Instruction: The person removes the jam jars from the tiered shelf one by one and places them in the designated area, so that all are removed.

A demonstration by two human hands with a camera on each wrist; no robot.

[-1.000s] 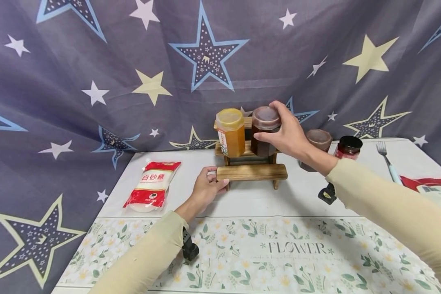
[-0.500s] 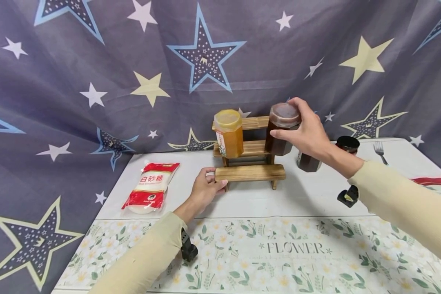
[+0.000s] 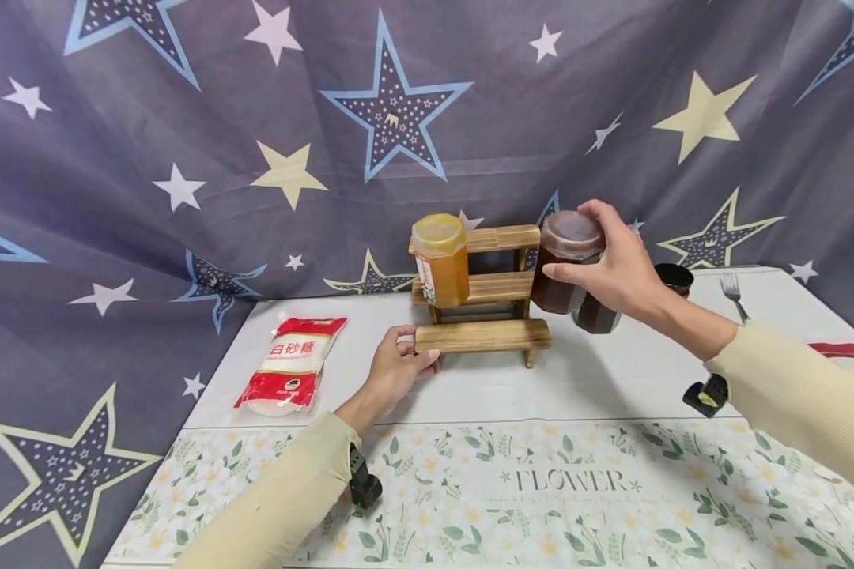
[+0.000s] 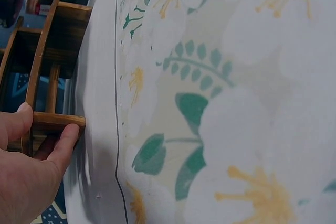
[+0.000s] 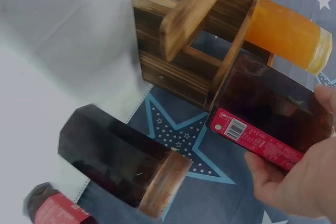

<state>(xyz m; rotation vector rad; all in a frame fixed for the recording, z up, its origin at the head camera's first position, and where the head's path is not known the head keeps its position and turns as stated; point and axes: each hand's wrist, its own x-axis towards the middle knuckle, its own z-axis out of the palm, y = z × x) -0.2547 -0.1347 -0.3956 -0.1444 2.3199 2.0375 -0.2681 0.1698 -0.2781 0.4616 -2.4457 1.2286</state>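
A three-tier wooden stand (image 3: 484, 335) is at the middle of the table, its lowest tier's left end pinched by my left hand (image 3: 390, 373). In the left wrist view, thumb and finger of the left hand (image 4: 34, 174) lie on either side of that wooden end. My right hand (image 3: 625, 265) grips a dark brown jar (image 3: 557, 289) with a translucent lid, upright at the stand's right end. A pink label with a barcode shows on this jar (image 5: 273, 106) in the right wrist view. A yellow honey jar (image 3: 448, 276) stands on the stand's left side.
Another dark jar (image 3: 596, 316) stands right of the stand, partly hidden by the right hand. Behind the forearm is a black-lidded jar (image 3: 674, 276). A fork (image 3: 733, 294) and a red-edged packet (image 3: 850, 350) lie farther right. A white sugar bag (image 3: 292, 366) lies left.
My right hand has carried the dark jar off the stand's right side, rightward and, lately, lower. The left hand keeps its hold on the stand. The view has shifted slightly.
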